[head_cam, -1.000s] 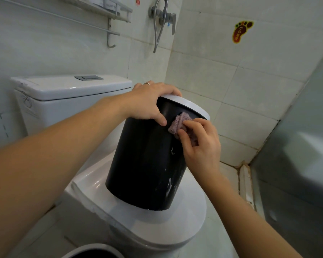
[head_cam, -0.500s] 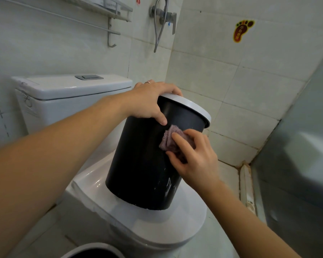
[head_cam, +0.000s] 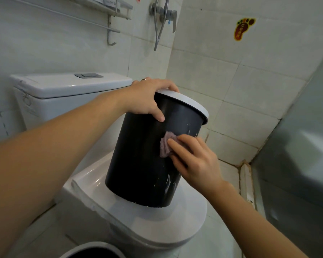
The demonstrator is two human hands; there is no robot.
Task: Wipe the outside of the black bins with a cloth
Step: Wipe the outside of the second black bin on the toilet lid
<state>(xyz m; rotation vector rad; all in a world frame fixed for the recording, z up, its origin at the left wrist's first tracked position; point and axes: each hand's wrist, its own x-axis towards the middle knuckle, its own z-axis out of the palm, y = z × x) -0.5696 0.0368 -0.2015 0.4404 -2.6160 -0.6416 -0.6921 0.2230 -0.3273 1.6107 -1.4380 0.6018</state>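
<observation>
A black bin (head_cam: pixel 138 164) with a white rim stands tilted on the closed toilet lid (head_cam: pixel 157 226). My left hand (head_cam: pixel 147 97) grips the bin's rim at the top, thumb down on the black wall. A small pinkish-grey cloth (head_cam: pixel 165 144) lies against the middle of the bin's side, and my right hand (head_cam: pixel 194 161) presses it there with its fingers laid over the cloth. White streaks show on the bin's lower right wall. The rim of a second bin (head_cam: pixel 93 248) shows at the bottom edge.
The white toilet tank (head_cam: pixel 63 94) stands behind the bin at left. Tiled walls close in behind and to the right, with a shower valve and hose (head_cam: pixel 162 17) above. A grey panel (head_cam: pixel 306 155) stands at the right.
My right hand has slid the cloth down the bin's side, from just under the rim to the middle of the wall. The left hand stays on the rim.
</observation>
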